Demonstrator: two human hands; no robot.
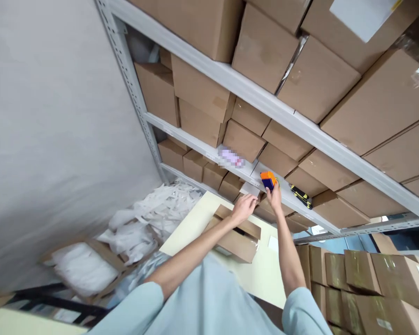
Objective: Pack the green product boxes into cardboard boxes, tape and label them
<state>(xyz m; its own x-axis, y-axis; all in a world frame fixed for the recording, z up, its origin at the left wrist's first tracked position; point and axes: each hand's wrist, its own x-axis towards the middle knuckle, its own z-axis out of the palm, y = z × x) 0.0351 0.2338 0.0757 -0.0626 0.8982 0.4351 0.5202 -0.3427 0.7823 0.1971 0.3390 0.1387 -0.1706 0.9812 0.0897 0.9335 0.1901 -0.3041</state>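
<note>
My right hand is closed around a small orange and dark blue device at the shelf edge. My left hand is beside it, its fingers at the lower edge of a white paper; the fingers look bent together. Below my hands, an opened cardboard box lies on the pale table, with a dark slot between its flaps. To the right of the device, black and yellow cutters rest on the shelf.
Metal shelving full of cardboard boxes spans the view ahead. White packing scraps pile up at left, near an open carton of white bags. Stacked boxes stand at lower right. A white label lies on the table.
</note>
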